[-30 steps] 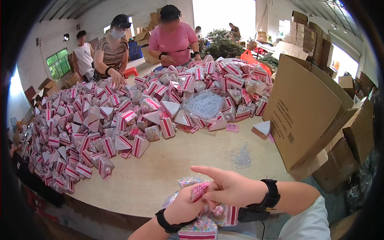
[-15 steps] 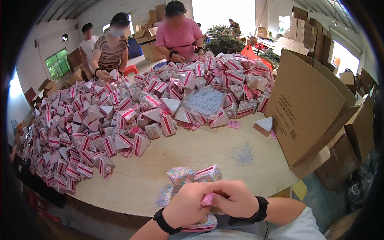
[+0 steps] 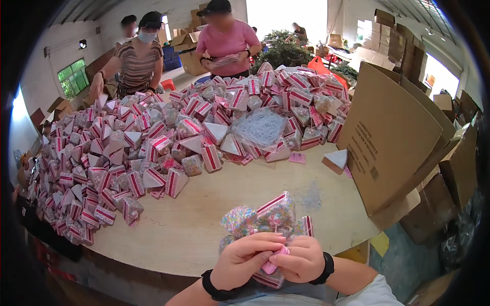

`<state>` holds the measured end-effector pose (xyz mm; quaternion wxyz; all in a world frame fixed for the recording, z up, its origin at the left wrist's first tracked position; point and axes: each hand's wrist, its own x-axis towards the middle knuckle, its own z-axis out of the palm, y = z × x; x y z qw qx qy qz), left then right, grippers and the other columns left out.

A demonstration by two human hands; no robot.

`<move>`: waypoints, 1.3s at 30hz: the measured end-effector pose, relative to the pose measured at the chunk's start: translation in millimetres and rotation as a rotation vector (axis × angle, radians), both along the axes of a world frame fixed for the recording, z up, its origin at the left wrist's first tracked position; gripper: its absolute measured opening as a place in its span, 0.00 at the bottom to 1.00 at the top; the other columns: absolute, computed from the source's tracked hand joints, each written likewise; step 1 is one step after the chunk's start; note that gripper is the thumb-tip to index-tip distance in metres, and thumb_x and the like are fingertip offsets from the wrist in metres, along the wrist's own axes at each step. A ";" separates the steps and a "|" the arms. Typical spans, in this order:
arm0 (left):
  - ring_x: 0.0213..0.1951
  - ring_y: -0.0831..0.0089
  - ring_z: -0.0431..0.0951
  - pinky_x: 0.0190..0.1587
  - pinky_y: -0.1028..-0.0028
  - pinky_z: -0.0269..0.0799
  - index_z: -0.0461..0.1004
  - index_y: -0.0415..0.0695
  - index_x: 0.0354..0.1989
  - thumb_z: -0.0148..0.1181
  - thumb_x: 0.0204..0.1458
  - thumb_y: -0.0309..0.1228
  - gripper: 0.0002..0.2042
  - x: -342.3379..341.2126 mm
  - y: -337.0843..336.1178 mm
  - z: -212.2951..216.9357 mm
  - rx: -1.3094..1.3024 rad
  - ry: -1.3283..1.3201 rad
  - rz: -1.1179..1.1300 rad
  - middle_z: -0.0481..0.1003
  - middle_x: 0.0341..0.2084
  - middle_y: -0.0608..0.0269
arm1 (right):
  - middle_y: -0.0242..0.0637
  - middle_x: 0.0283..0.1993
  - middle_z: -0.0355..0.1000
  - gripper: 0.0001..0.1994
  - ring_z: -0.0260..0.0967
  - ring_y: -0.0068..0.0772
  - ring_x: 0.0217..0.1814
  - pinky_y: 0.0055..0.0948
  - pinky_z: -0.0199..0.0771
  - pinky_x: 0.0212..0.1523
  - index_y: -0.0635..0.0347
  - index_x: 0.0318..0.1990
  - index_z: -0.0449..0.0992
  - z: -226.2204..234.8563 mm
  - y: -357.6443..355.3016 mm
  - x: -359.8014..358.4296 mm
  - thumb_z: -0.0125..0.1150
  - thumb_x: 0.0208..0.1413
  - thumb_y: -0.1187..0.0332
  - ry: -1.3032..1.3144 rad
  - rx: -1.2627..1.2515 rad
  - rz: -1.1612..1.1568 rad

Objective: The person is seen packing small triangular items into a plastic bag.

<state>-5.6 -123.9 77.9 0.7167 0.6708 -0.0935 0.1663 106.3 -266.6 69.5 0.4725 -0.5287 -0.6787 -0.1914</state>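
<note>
My left hand (image 3: 242, 259) and my right hand (image 3: 302, 259) meet at the table's near edge, fingers closed on a small pink card (image 3: 274, 260) between them. Just beyond and under my hands are several cake-slice-shaped pieces with pastel speckles and a pink stripe: one speckled piece (image 3: 239, 220) to the left, one striped piece (image 3: 275, 208) in the middle, and another (image 3: 308, 224) to the right. A further striped piece (image 3: 269, 279) shows partly below my fingers. My hands hide how the card joins these pieces, if it does. Both wrists wear black bands.
A big heap of similar wedge pieces (image 3: 138, 148) covers the table's (image 3: 199, 214) left and far side. On it rests a bag of clear strands (image 3: 259, 127); loose strands (image 3: 309, 198) lie nearer. A large carton (image 3: 393, 137) stands at right. Co-workers (image 3: 227, 43) stand across the table.
The pieces by my hands have shifted up and right, and the pink card shows more fully. Across the table, the person in pink has lifted a flat item; another's arm has moved left.
</note>
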 end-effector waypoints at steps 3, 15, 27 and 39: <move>0.51 0.60 0.70 0.55 0.65 0.63 0.74 0.34 0.41 0.52 0.52 0.18 0.10 3.0 -2.6 -6.1 -0.060 -0.019 -0.008 0.73 0.45 0.49 | 0.27 0.21 0.66 0.14 0.63 0.24 0.19 0.24 0.60 0.19 0.58 0.37 0.74 -0.6 -0.3 1.6 0.62 0.38 0.73 -0.076 0.010 -0.015; 0.57 0.58 0.65 0.61 0.61 0.57 0.75 0.34 0.35 0.52 0.52 0.17 0.06 -2.5 -5.3 5.9 -0.364 0.313 -0.049 0.72 0.47 0.46 | 0.30 0.25 0.69 0.13 0.66 0.28 0.23 0.24 0.62 0.21 0.58 0.38 0.75 -14.0 -1.0 11.5 0.60 0.41 0.71 -0.126 -0.063 0.010; 0.60 0.59 0.63 0.61 0.64 0.57 0.74 0.35 0.39 0.49 0.53 0.16 0.09 3.1 10.2 -6.4 -0.376 0.294 -0.193 0.72 0.48 0.48 | 0.28 0.26 0.69 0.13 0.67 0.26 0.23 0.23 0.62 0.21 0.56 0.38 0.75 -18.1 -2.4 17.0 0.61 0.40 0.70 -0.190 -0.086 0.026; 0.58 0.56 0.65 0.60 0.62 0.60 0.74 0.32 0.40 0.48 0.50 0.12 0.12 11.0 10.3 -5.5 -0.312 0.283 -0.170 0.73 0.46 0.45 | 0.27 0.22 0.65 0.12 0.64 0.24 0.21 0.21 0.61 0.20 0.57 0.35 0.74 -17.0 2.2 17.8 0.61 0.38 0.71 -0.186 -0.009 -0.004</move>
